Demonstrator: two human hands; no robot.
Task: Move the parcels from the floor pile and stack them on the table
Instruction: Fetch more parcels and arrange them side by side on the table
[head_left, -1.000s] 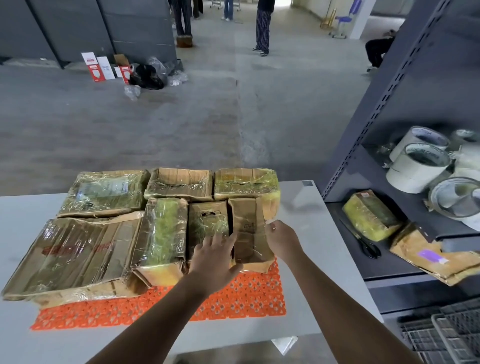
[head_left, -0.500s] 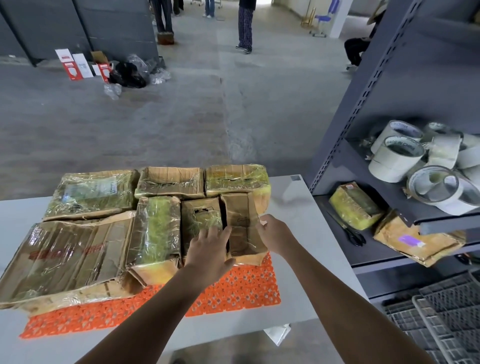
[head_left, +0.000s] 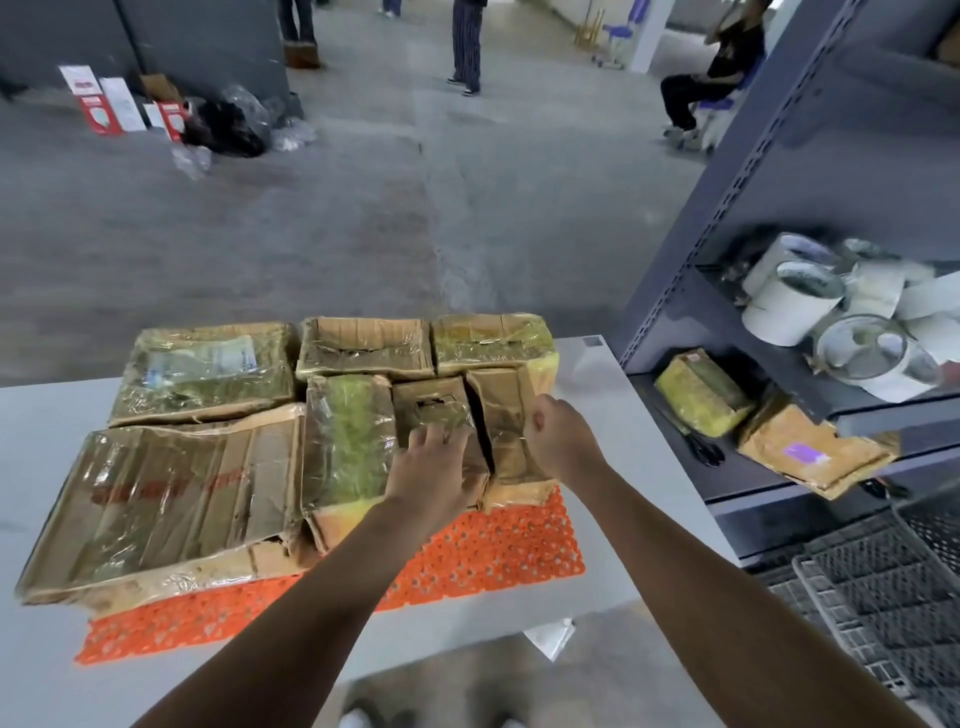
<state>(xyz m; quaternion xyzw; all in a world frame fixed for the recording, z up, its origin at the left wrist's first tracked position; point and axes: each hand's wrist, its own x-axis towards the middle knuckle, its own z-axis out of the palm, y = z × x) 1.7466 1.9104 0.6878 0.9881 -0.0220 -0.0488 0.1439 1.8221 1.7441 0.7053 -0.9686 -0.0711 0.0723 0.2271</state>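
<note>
Several plastic-wrapped cardboard parcels lie packed together on an orange mat (head_left: 493, 551) on the white table (head_left: 597, 415). A large flat parcel (head_left: 171, 493) is at the front left, and a greenish parcel (head_left: 348, 441) lies beside it. My left hand (head_left: 431, 467) rests with spread fingers on the small middle parcel (head_left: 426, 405). My right hand (head_left: 558, 441) has curled fingers and grips the right edge of the narrow parcel (head_left: 498, 415). Three more parcels (head_left: 363, 348) form the back row. No floor pile is in sight.
A grey metal shelf (head_left: 675, 312) stands to the right of the table, holding tape rolls (head_left: 795, 306), two parcels (head_left: 701, 389) and scissors (head_left: 701, 447). Grey crates (head_left: 883, 597) sit below at the right. People stand and sit far back on the concrete floor.
My right hand has slid a little left over the narrow parcel's edge and curled tighter. My left hand stays on the middle parcel. The view has shifted, moving the shelf contents leftward.
</note>
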